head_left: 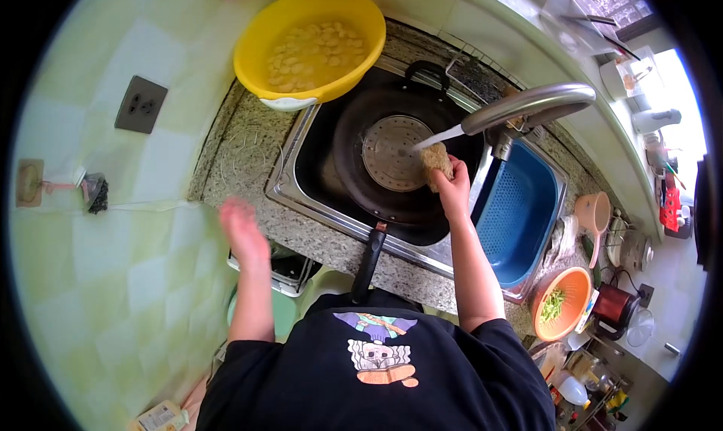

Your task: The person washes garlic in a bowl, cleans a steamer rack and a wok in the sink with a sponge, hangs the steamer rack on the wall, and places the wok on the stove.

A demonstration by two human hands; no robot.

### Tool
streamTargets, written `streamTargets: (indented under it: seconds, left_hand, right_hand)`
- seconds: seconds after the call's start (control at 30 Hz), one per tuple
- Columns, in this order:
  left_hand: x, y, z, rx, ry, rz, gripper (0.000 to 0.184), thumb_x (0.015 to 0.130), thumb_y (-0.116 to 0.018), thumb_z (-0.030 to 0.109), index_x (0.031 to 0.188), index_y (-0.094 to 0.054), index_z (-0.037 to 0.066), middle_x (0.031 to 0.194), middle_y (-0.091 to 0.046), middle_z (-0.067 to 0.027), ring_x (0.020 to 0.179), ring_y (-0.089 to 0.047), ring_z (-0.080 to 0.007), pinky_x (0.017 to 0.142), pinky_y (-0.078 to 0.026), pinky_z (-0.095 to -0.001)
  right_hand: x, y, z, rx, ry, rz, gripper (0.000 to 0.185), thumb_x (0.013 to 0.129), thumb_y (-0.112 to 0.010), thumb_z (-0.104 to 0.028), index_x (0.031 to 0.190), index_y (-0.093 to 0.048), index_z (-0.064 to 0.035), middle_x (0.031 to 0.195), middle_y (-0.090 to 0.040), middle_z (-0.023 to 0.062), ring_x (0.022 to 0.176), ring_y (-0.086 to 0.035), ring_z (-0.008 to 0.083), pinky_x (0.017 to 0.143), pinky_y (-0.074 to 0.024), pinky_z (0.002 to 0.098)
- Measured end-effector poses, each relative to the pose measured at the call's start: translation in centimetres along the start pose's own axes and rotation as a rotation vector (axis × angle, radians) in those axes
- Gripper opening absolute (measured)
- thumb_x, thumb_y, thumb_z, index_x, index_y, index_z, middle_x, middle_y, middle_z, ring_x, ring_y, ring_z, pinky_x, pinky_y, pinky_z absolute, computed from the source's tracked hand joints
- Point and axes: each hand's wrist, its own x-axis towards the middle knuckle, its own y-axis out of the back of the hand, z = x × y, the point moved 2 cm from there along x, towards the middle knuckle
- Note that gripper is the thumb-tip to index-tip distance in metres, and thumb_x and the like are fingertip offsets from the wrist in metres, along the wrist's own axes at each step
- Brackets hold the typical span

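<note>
So, wok in the sink, tap running, scrubber in the right hand.
The right hand [454,190] pinches a tan scrubber [435,166] between thumb and fingers over the wok's side nearest the faucet [527,103], though some fingertips are hidden behind it. The wok [350,145] sits in the sink [285,186], handle sticking out over the counter [316,233] edge, and a perforated disc [388,163] inside covers its middle. The left hand [245,231] is up, empty and loosely open near that edge, too blurry to tell if its fingers are spread or together. The pale pieces [320,54] in the yellow basin [252,58] are hard to identify.
</note>
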Motion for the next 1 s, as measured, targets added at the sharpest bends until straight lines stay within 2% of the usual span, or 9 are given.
streamTargets:
  seconds: [0.07, 0.13, 0.2, 0.27, 0.43, 0.53, 0.57, 0.93, 1.0]
  left_hand:
    - [-3.6, -6.3, -0.8, -0.118, 0.320, -0.627, 0.042, 0.086, -0.050, 0.012, 0.125, -0.038, 0.002, 0.125, -0.047, -0.0142, 0.115, -0.045, -0.0212, 0.099, -0.036, -0.0388]
    - [-5.5, -11.5, -4.2, -0.255, 0.679, -0.654, 0.027, 0.087, -0.049, 0.014, 0.111, -0.050, 0.002, 0.104, -0.055, -0.0114, 0.112, -0.046, -0.0228, 0.095, -0.039, -0.0401]
    - [-4.9, -15.0, -9.2, -0.115, 0.816, -0.540, 0.055, 0.080, -0.054, 0.009, 0.130, -0.033, 0.000, 0.128, -0.044, -0.0150, 0.119, -0.041, -0.0224, 0.097, -0.035, -0.0372]
    - [-1.7, -16.9, -16.2, 0.255, 0.756, -0.521, 0.066, 0.075, -0.057, 0.010, 0.133, -0.027, -0.003, 0.132, -0.039, -0.0173, 0.123, -0.037, -0.0225, 0.098, -0.032, -0.0367]
    - [1.0, -19.6, -21.1, 0.756, 0.554, -0.488, 0.044, 0.074, -0.061, 0.020, 0.113, -0.054, 0.003, 0.097, -0.057, -0.0099, 0.091, -0.053, -0.0215, 0.075, -0.043, -0.0341]
    - [0.6, -20.3, -20.1, 0.707, 0.753, -0.509, 0.023, 0.077, -0.063, 0.032, 0.087, -0.056, 0.012, 0.075, -0.052, -0.0011, 0.067, -0.046, -0.0137, 0.063, -0.040, -0.0336]
    - [0.4, -20.6, -19.5, 0.762, 0.795, -0.523, 0.029, 0.077, -0.065, 0.039, 0.089, -0.056, 0.015, 0.075, -0.051, -0.0003, 0.066, -0.044, -0.0121, 0.062, -0.040, -0.0320]
    - [-1.5, -21.6, -14.6, 0.451, 0.782, -0.751, 0.042, 0.090, -0.050, 0.043, 0.123, -0.044, 0.016, 0.109, -0.059, -0.0013, 0.099, -0.056, -0.0157, 0.085, -0.045, -0.0363]
    - [-3.0, -21.5, -14.6, 0.438, 0.687, -0.805, 0.042, 0.091, -0.048, 0.043, 0.122, -0.045, 0.015, 0.110, -0.058, -0.0029, 0.101, -0.055, -0.0161, 0.085, -0.045, -0.0360]
  right_hand:
    - [0.2, 0.0, 0.3, -0.003, 0.011, 0.053, 0.047, 0.073, -0.064, -0.008, 0.113, -0.043, 0.0019, 0.105, -0.053, 0.0104, 0.091, -0.052, 0.0164, 0.082, -0.0428, 0.0280]
    - [0.9, -0.7, 0.0, -0.010, 0.056, 0.126, 0.058, 0.071, -0.063, -0.008, 0.122, -0.037, 0.0018, 0.105, -0.052, 0.0137, 0.093, -0.053, 0.0196, 0.082, -0.0435, 0.0297]
    - [1.2, -1.6, 0.4, 0.110, 0.026, 0.023, 0.068, 0.069, -0.063, -0.009, 0.129, -0.032, 0.0006, 0.112, -0.049, 0.0170, 0.101, -0.052, 0.0251, 0.088, -0.0417, 0.0328]
    - [2.8, -2.0, 5.0, -0.121, 0.205, 0.034, 0.071, 0.067, -0.062, -0.013, 0.131, -0.034, -0.0010, 0.115, -0.049, 0.0201, 0.106, -0.050, 0.0318, 0.091, -0.0406, 0.0365]
    - [1.7, -1.5, 2.4, -0.350, 0.096, 0.026, 0.070, 0.063, -0.062, -0.020, 0.129, -0.039, -0.0098, 0.117, -0.045, 0.0218, 0.108, -0.045, 0.0390, 0.094, -0.0377, 0.0418]
    - [1.3, -1.5, 1.8, -0.400, 0.153, 0.045, 0.068, 0.061, -0.064, -0.020, 0.125, -0.041, -0.0092, 0.117, -0.044, 0.0232, 0.107, -0.044, 0.0409, 0.094, -0.0371, 0.0433]
    - [1.2, -1.4, 1.9, -0.400, 0.162, 0.061, 0.067, 0.061, -0.064, -0.020, 0.124, -0.042, -0.0082, 0.117, -0.045, 0.0232, 0.108, -0.044, 0.0406, 0.094, -0.0370, 0.0431]
    - [0.2, -3.0, 0.9, -0.097, 0.072, 0.022, 0.065, 0.059, -0.066, -0.016, 0.118, -0.045, -0.0004, 0.111, -0.053, 0.0222, 0.103, -0.051, 0.0373, 0.091, -0.0403, 0.0416]
    - [-2.8, -4.6, -2.3, -0.342, 0.390, -0.009, 0.062, 0.058, -0.066, -0.012, 0.116, -0.047, -0.0027, 0.121, -0.046, 0.0201, 0.113, -0.041, 0.0389, 0.096, -0.0344, 0.0433]
